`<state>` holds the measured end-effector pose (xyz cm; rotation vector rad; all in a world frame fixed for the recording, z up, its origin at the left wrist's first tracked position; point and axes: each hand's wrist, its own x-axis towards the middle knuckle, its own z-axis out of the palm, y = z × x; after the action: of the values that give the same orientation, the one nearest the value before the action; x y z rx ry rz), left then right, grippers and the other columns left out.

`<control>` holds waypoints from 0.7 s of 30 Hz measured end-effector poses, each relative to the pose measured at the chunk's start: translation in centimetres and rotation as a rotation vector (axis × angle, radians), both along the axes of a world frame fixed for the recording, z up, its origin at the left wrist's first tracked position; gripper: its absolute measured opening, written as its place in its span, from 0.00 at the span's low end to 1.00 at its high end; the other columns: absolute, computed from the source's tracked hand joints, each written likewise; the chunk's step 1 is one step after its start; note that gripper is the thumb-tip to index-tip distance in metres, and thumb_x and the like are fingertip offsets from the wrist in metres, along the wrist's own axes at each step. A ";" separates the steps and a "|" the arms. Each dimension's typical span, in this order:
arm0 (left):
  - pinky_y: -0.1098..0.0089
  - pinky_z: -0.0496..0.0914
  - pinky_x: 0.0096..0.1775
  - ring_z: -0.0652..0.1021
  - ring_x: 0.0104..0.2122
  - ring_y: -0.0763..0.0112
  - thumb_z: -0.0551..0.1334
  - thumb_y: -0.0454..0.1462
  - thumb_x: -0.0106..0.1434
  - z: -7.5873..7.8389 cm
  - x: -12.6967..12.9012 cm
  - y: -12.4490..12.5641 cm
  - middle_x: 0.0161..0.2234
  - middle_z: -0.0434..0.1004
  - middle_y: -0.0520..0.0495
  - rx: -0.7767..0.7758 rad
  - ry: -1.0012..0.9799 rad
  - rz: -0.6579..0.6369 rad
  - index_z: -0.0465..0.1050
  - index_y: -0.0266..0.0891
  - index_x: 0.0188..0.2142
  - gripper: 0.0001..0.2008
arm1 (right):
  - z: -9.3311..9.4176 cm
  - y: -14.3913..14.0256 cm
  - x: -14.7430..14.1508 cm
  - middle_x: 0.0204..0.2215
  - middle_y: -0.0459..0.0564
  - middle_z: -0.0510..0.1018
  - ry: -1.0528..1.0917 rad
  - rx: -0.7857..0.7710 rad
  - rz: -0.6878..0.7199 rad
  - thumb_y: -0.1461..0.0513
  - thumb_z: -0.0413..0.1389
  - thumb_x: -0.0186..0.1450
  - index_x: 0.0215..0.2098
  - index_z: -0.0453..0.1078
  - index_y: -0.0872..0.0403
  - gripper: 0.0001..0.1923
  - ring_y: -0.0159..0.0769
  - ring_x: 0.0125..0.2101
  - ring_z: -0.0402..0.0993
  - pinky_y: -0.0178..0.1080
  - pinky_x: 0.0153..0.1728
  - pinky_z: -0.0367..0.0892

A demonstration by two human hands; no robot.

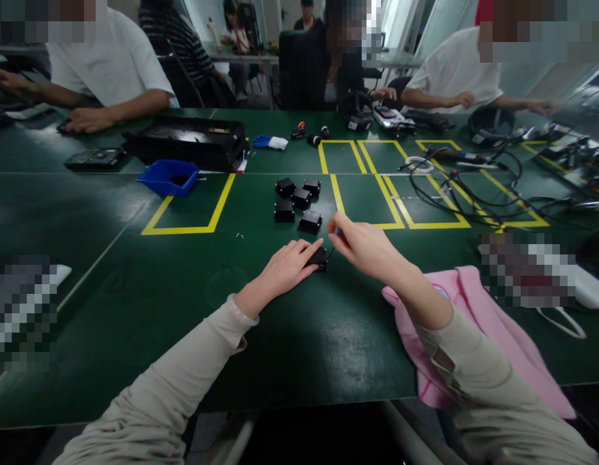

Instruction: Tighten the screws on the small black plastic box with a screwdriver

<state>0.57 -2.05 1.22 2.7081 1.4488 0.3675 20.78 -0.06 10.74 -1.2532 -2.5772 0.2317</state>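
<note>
Head-worn view, facing forward and down, close over green table (134, 290)

The left hand (289, 263) lies flat on the dark green table top (134, 303), fingers pressing a small black rectangular plastic block (318, 258). The right hand (362, 245) is poised just right of that block, fingertips pinched together above its far right corner; whether they hold anything cannot be told. Five matching black plastic blocks (299, 203) sit in a cluster just beyond the held block. A shallow blue plastic tray (168, 176) lies beyond it and well to its left. A pink cloth (473, 323) lies near the block on its right, under the right forearm.
</note>
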 end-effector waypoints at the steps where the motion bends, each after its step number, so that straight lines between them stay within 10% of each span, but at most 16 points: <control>1: 0.61 0.68 0.47 0.69 0.45 0.61 0.54 0.45 0.70 0.0 0.0 0.0 0.49 0.67 0.43 0.002 0.001 0.000 0.49 0.41 0.65 0.28 | 0.0 0.0 0.0 0.30 0.48 0.76 0.008 0.000 0.001 0.58 0.42 0.70 0.46 0.63 0.54 0.13 0.33 0.26 0.67 0.35 0.26 0.49; 21: 0.62 0.68 0.47 0.70 0.45 0.61 0.53 0.44 0.70 0.0 -0.1 0.0 0.50 0.67 0.42 0.008 0.008 -0.002 0.48 0.41 0.65 0.28 | 0.3 -0.1 0.1 0.28 0.47 0.76 -0.015 -0.009 0.014 0.58 0.42 0.70 0.46 0.64 0.53 0.13 0.33 0.25 0.67 0.34 0.25 0.48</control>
<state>0.49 -2.08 1.25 2.7199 1.4496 0.3630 20.88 -0.17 11.09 -1.2446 -2.6012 0.2385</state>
